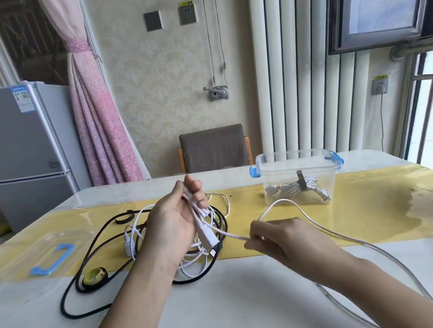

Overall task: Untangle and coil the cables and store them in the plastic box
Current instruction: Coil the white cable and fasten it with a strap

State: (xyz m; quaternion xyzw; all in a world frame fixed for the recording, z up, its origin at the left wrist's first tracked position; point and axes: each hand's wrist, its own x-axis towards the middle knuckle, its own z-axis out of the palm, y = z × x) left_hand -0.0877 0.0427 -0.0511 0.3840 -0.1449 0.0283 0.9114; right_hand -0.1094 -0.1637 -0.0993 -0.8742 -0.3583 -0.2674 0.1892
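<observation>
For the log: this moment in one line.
left hand grips white cable bundle | right hand pinches its loose run | plastic box open, coil inside

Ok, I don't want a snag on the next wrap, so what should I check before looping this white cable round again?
1. Left hand grips the white cable turns: ok.
2. Right hand fingers pinch the loose run: ok.
3. Loose run free of the black cable: cannot tell; white loops overlap it under the left hand.
4. Plastic box open, lid off on the table: ok.
5. Room beside the strapped bundle inside: ok.
6. Spare black strap on the table: ok.
</observation>
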